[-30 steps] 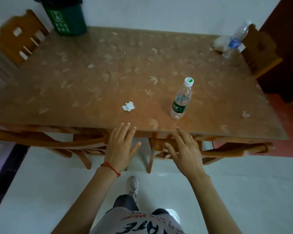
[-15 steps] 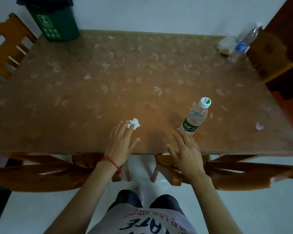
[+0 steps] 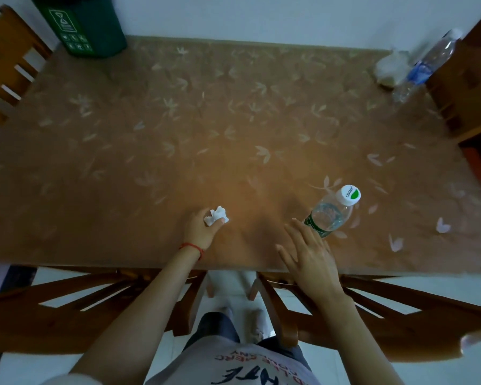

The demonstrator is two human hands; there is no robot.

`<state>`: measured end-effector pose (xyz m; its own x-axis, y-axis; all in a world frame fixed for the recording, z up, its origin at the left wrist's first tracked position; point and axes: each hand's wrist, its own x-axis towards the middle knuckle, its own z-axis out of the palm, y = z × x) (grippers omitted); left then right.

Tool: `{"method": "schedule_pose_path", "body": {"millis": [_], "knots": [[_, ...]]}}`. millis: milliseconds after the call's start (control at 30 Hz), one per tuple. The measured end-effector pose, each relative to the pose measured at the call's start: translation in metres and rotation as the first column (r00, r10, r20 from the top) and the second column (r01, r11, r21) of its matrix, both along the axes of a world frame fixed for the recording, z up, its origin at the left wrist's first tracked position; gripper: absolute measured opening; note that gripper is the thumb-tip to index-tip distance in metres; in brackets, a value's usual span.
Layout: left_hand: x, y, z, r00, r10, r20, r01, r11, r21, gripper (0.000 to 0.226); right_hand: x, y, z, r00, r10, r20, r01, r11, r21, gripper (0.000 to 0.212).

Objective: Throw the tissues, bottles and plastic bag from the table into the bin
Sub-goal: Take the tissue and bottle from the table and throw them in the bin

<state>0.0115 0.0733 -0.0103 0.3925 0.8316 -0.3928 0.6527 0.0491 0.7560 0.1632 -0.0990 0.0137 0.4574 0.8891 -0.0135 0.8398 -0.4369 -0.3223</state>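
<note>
While the left hand pinches a crumpled white tissue between thumb and curled fingers at the near edge of the table, the tissue still appears to rest on or just above the cloth; contact with the surface cannot be confirmed. A red cord circles that wrist. The right hand is spread wide with straight fingers and holds nothing, its fingertips just beside or touching the base of the green-labelled bottle; which of the two cannot be told, since the hand covers the bottle's foot. That bottle stands at about 4 o'clock from table centre, white cap with a green patch uppermost. At 2 o'clock, in the far corner, a blue-labelled bottle is smeared by blur, and its lower end is hard to separate from the cloth. Just beside it, toward 9 o'clock, lies a pale plastic bag, contents indistinct. The green bin sits at 11 o'clock, its top cut off by the frame. A small pale scrap at 4 o'clock near the right edge may be tissue or a printed leaf; undetermined. Wooden chairs are partly cropped.
</note>
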Motion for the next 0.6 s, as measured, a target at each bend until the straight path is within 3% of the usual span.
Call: {"method": "schedule_pose_path", "body": {"millis": [233,400,600], "knots": [[0.03,0.021,-0.029,0.99,0.136,-0.034,-0.133,0.988,0.074,0.024,-0.004,0.001,-0.008,0.999,0.007,-0.038,-0.008,1.0,-0.013,0.05],[0.037,0.029,-0.046,0.99,0.072,-0.125,-0.058,0.992,0.109,0.021,-0.012,0.004,-0.011,0.998,0.021,-0.06,-0.023,0.999,-0.034,0.051],[0.034,0.025,-0.056,0.996,0.073,-0.047,-0.066,0.99,0.125,0.018,-0.014,0.009,-0.01,0.997,0.03,-0.073,-0.033,0.999,-0.035,0.062]]}}
